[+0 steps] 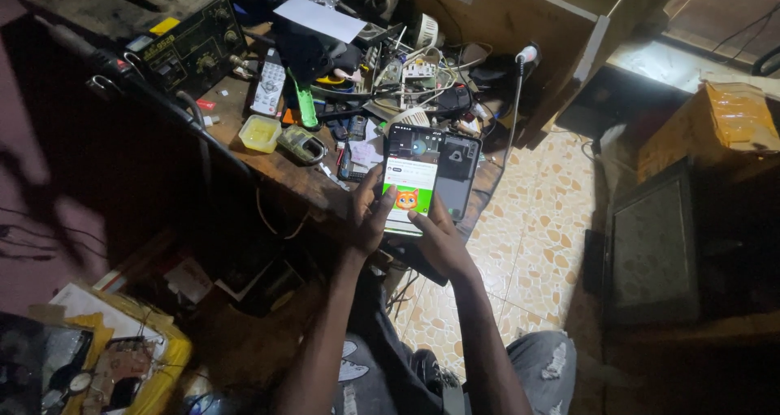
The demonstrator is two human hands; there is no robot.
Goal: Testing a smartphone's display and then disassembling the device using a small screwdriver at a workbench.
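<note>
We look down at two bare hands holding a lit smartphone above the edge of a cluttered wooden workbench. The left hand curls around the phone's left side, its thumb resting on the screen, which shows an orange cartoon cat on green. The right hand cups the phone's lower right edge from beneath, fingers curled.

A second dark phone sits just behind. On the bench we see a white remote control, a small yellow tub, a white paper sheet. An orange-yellow package lies far right.
</note>
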